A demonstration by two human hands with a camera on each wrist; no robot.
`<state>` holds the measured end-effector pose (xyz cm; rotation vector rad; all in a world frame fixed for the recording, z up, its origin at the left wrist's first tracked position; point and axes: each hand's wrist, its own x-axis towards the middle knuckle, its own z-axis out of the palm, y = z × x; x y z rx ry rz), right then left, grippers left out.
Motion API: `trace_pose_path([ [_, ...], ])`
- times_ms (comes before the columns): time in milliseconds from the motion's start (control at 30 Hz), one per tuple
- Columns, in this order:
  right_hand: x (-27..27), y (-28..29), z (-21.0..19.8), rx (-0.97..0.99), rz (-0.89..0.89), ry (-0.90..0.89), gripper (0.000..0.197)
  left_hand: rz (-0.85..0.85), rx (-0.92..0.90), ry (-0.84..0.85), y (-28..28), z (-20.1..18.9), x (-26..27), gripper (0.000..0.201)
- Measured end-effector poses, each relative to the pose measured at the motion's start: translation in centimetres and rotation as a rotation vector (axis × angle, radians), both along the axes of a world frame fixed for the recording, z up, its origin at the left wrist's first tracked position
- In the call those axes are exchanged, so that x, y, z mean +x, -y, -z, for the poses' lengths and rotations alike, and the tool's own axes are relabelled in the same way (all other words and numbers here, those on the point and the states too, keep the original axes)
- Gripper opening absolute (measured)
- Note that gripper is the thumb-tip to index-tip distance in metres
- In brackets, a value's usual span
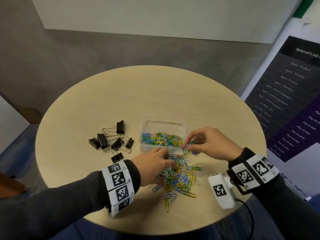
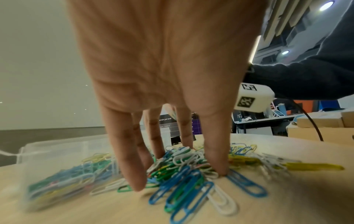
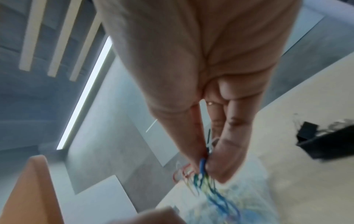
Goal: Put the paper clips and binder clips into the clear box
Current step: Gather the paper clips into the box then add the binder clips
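A clear box (image 1: 164, 122) stands open at the middle of the round table, partly filled with coloured paper clips (image 1: 161, 139). A loose pile of paper clips (image 1: 181, 181) lies just in front of it. My left hand (image 1: 155, 161) rests on the pile's left side. Its straight fingers (image 2: 132, 159) and thumb press down among the clips (image 2: 187, 181). My right hand (image 1: 187, 146) hovers over the box's near right corner and pinches a small bunch of clips (image 3: 203, 177) between thumb and fingers. Several black binder clips (image 1: 110, 141) lie left of the box.
The light wooden table (image 1: 121, 94) is bare behind the box and at its left. A white tagged camera unit (image 1: 220, 189) hangs under my right wrist near the table's front right edge. A dark printed banner (image 1: 285, 101) stands beyond the table on the right.
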<state>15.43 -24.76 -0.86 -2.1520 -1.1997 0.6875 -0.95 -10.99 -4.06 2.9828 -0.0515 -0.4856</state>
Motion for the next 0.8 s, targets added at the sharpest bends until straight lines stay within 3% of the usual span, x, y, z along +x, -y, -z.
trace_pose_path([
  [100,-0.1,-1.2,-0.5,0.157,0.081,0.017,0.015,0.010,0.015,0.015,0.1,-0.2,0.4,0.051],
  [200,-0.5,-1.1,-0.6,0.104,0.102,0.187,0.025,0.001,0.016,0.011,-0.1,-0.4,0.8,0.042],
  [367,-2.0,0.7,0.8,-0.064,0.009,0.275,0.015,-0.002,-0.007,0.066,-0.7,-0.3,1.0,0.028],
  [567,-3.9,1.8,3.8,-0.287,-0.075,0.298,0.053,-0.056,-0.102,0.079,-1.3,-0.4,1.3,0.022],
  [800,-3.4,1.7,4.4,-0.257,-0.127,0.309,0.011,-0.148,-0.358,0.153,-2.7,-2.3,1.3,0.009],
])
